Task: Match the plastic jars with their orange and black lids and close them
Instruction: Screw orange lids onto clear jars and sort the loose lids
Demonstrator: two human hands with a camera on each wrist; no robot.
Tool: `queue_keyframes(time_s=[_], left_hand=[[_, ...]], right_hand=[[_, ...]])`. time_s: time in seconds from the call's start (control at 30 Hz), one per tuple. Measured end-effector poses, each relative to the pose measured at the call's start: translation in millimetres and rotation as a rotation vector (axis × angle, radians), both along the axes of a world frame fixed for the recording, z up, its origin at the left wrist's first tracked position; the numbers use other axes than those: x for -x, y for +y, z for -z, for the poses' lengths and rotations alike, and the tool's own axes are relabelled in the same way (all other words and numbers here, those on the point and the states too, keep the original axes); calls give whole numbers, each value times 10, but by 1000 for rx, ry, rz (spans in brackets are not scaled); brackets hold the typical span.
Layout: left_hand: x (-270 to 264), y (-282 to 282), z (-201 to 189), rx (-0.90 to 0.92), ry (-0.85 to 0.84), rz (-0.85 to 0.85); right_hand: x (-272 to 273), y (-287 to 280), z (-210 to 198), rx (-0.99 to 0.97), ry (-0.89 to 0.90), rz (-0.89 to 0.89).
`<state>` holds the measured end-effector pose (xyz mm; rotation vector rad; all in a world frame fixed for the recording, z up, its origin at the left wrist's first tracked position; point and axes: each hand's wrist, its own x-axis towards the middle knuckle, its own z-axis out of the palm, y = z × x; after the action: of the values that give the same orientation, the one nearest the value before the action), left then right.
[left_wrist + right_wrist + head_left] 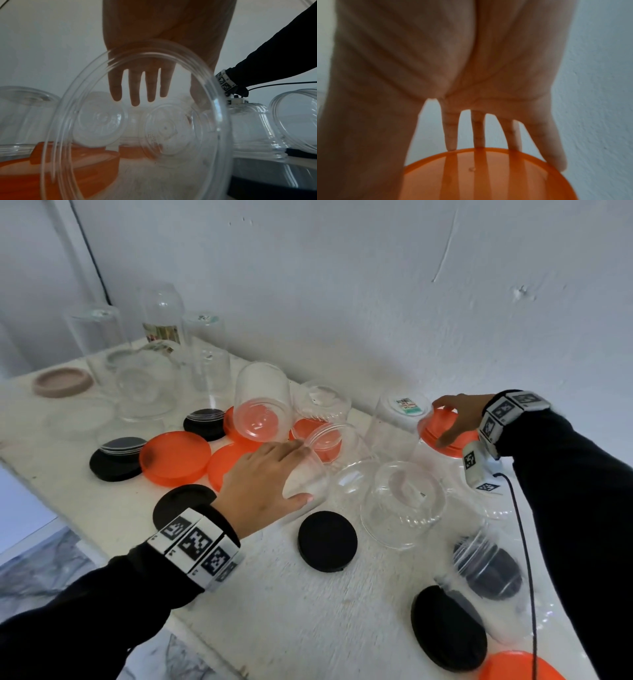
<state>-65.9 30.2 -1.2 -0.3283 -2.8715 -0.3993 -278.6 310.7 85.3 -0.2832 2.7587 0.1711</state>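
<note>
My left hand grips a clear plastic jar that lies tilted on its side at the middle of the white table. Fingers run over its top and the thumb sits under its near side. In the left wrist view the jar's open mouth faces the camera, and the left hand shows through its wall. My right hand holds an orange lid by its rim on top of a clear jar at the back right. The right wrist view shows the fingertips on the lid's edge.
Loose orange lids and black lids lie around the hands. Several upturned clear jars crowd the middle and back. A beige dish sits far left, and the table edge runs along the near left. A black cable hangs from my right wrist.
</note>
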Motion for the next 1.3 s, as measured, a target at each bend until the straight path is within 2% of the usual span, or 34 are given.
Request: queue_keyframes(time_s=[0.3,0.47,0.7,0.83,1.0,1.13,1.3], left_hand=[[-6,-2,-5,22,22,-17],[-2,8,-21,-6,38,-19],[-40,-13,-94,-170,157,-15],[-125,-122,-225,-269,158,-59],[-427,-397,-247,-318,122,-97],[-806,-666,-109,-374,88,-115],[-1140,-1006,213,-349,42,-192]], right_hand=[[35,0,57,51,-19,21],[-52,58,-219,221,119,125],[-687,-73,-904,316,368,41],[-1277,-386,-1050,336,363,-127],[-1863,-884,-846,374,251,-365],[-2077,-1186,-388,380,119,-486],[-2149,-1447,225,292,113,-582]])
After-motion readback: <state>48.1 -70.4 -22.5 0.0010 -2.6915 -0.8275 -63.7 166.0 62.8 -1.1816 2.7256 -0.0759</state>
